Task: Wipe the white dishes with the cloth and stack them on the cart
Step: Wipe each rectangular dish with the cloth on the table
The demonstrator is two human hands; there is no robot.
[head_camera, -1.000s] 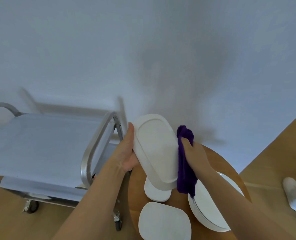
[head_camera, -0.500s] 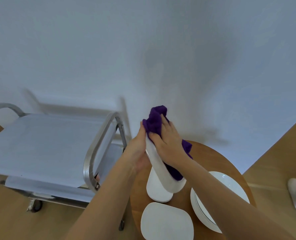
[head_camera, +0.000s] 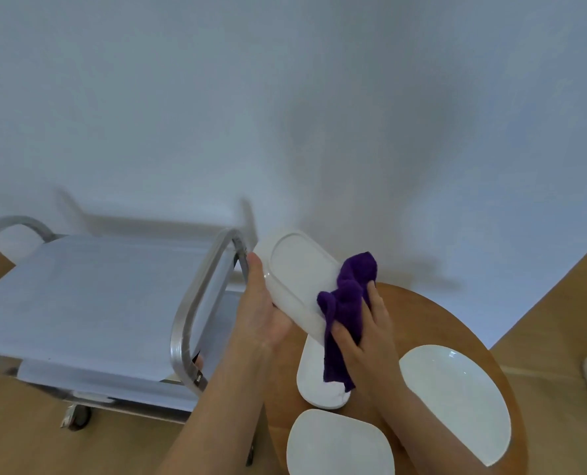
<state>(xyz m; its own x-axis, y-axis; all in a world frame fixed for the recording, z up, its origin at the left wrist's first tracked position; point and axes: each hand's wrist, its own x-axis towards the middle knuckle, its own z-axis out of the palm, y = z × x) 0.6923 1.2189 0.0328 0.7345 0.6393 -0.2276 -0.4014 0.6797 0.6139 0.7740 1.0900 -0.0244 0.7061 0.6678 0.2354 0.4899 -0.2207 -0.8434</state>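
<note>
I am looking down on the cart (head_camera: pixel 89 296), standing just to the left of my left hand, its grey top bare and its metal handle (head_camera: pixel 196 310) arching close beside my wrist. Under my right forearm the round wooden table (head_camera: pixel 418 317) is carrying three white dishes: a big oval plate (head_camera: pixel 456 402) to the right of my right hand, a rounded square dish (head_camera: pixel 336 443) below both hands near the table's front edge, and an oblong dish (head_camera: pixel 319 392) lying directly beneath the cloth. Between my hands I am holding the tilted dish (head_camera: pixel 295 269), its underside facing me, raised above the table. My left hand (head_camera: pixel 261 313) is gripping its left edge, thumb lying up along the rim and palm cupping the lower end. My right hand (head_camera: pixel 367 330) is pressing the bunched purple cloth (head_camera: pixel 346 303) against the dish's right side, fingers curled into the fabric, with a tail of cloth hanging down below my palm.
</note>
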